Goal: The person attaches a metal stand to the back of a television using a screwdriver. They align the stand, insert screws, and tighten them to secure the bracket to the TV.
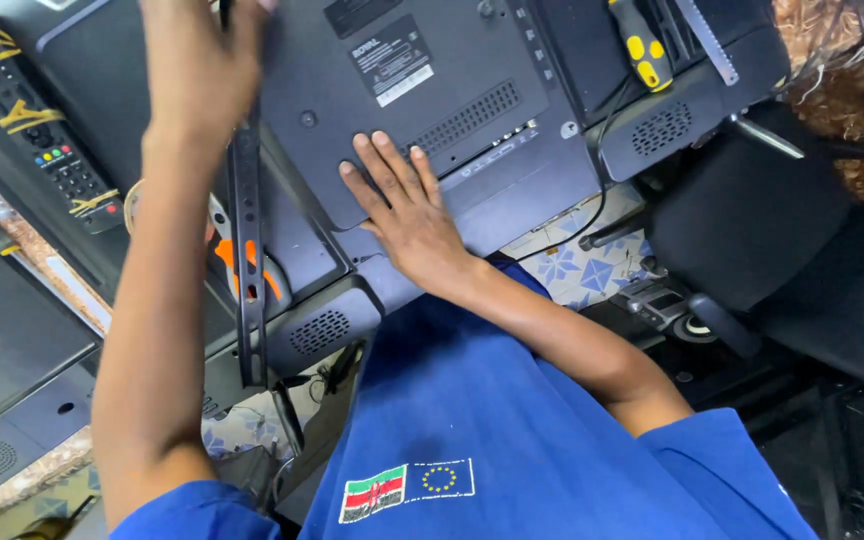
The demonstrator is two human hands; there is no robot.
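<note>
A dark flat television (472, 110) lies face down with its back panel up. My right hand (404, 212) rests flat on that panel, fingers spread, holding nothing. My left hand (202, 60) reaches to the top of the view and is closed around the upper end of a long black metal bracket strip (248, 300). The strip runs down the back of the set beside my forearm. The fingertips of that hand are cut off by the frame edge.
A remote control (52, 150) bound with yellow bands lies at the upper left. A yellow-and-black screwdriver (642, 45) and a saw blade (707, 40) lie at the top right. An orange-and-white tool (242, 265) sits beneath the strip. A black chair (752, 220) stands right; another dark set (2, 330) lies left.
</note>
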